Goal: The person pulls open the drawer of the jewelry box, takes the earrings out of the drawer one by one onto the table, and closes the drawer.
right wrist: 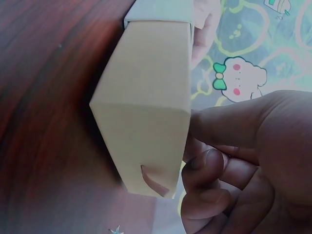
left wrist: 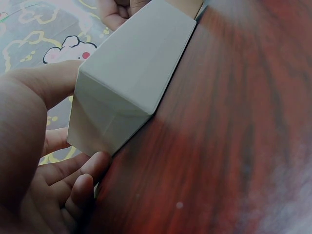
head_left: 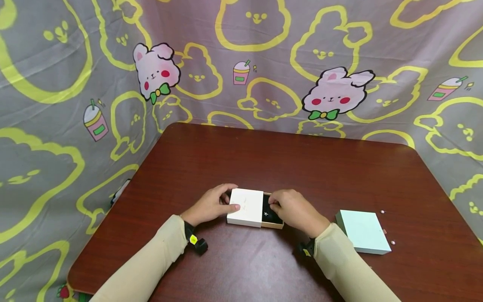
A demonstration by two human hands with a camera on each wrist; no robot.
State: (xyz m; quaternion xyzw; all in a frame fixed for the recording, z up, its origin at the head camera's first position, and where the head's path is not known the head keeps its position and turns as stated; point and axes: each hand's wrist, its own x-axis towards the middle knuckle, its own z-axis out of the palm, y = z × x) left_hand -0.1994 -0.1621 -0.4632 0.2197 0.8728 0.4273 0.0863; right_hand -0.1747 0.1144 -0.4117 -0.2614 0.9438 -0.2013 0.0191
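A small white sliding box (head_left: 245, 207) lies on the table, its cream drawer (right wrist: 146, 68) partly out on the right. Inside the drawer is a black insert (head_left: 269, 217) with a small silver star on it. My left hand (head_left: 211, 205) grips the white sleeve from the left, thumb on its top and fingers around the far edge and end. My right hand (head_left: 298, 209) is at the drawer's right part, fingers bent and fingertips over the black insert; I cannot tell whether they pinch anything. A short pinkish ribbon tab (right wrist: 155, 183) sticks out from the drawer's end.
A mint-green box (head_left: 364, 230) sits to the right, beside my right forearm. Small pale round beads (head_left: 393, 243) lie along its right side. The dark red wooden table (head_left: 226, 155) has rounded corners, and a patterned curtain (head_left: 264, 63) hangs behind it and at its sides.
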